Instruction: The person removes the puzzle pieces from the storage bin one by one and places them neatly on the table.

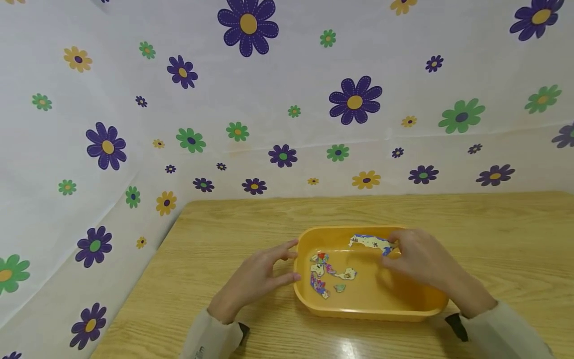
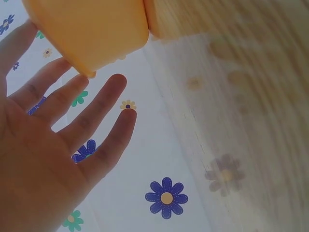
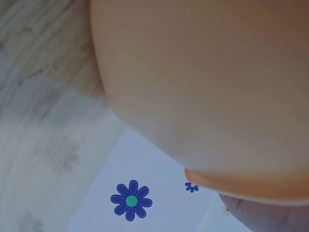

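A yellow plastic basin [image 1: 372, 314] stands on the wooden table. My right hand [image 1: 419, 257] reaches over its right part and pinches a long cream and blue puzzle piece [image 1: 371, 242] with a ragged outline. My left hand [image 1: 257, 273] is at the basin's left end, fingers spread and fairly straight, with fingertips at the rim; the left wrist view shows the fingers [image 2: 104, 104] beside the basin wall [image 2: 96, 34]. Several small colourful puzzle pieces [image 1: 318, 269] lie in the left part of the basin, and a small green piece [image 1: 340, 288] lies apart. In the right wrist view the basin wall [image 3: 203, 87] hides most of the right hand.
The wooden table [image 1: 233, 219] extends around the basin on all sides. A white flower-printed sheet [image 1: 305, 75] hangs behind the table and along its left side.
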Demonstrator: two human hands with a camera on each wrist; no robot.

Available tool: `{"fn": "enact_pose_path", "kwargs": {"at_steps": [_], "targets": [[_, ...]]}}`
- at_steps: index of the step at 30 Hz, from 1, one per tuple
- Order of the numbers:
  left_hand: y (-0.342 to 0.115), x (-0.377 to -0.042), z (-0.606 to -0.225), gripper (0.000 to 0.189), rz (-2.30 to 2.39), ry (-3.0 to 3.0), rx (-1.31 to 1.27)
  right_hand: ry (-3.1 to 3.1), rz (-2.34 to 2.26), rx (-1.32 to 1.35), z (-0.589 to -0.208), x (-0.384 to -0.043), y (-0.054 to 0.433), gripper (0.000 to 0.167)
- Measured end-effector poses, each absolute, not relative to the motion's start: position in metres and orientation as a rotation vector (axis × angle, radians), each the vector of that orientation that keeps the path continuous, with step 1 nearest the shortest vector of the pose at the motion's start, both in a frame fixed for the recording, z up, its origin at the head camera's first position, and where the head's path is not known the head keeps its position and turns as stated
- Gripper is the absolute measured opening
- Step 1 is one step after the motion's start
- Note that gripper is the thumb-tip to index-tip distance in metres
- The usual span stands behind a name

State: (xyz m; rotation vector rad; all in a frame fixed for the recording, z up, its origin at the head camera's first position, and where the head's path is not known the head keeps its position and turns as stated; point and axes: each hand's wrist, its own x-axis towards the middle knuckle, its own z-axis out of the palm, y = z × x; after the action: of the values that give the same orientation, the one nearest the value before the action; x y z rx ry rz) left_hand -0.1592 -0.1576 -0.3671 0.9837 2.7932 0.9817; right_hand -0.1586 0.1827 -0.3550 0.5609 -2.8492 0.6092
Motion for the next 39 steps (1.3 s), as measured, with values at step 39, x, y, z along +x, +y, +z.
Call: {"fn": "enact_pose_path", "kwargs": {"at_steps": [39], "targets": [[-0.157, -0.159, -0.365, 0.067, 0.958, 2.792, 0.954, -2.892, 0.572, 0.453, -0.336, -0.153, 0.227, 0.038]]}}
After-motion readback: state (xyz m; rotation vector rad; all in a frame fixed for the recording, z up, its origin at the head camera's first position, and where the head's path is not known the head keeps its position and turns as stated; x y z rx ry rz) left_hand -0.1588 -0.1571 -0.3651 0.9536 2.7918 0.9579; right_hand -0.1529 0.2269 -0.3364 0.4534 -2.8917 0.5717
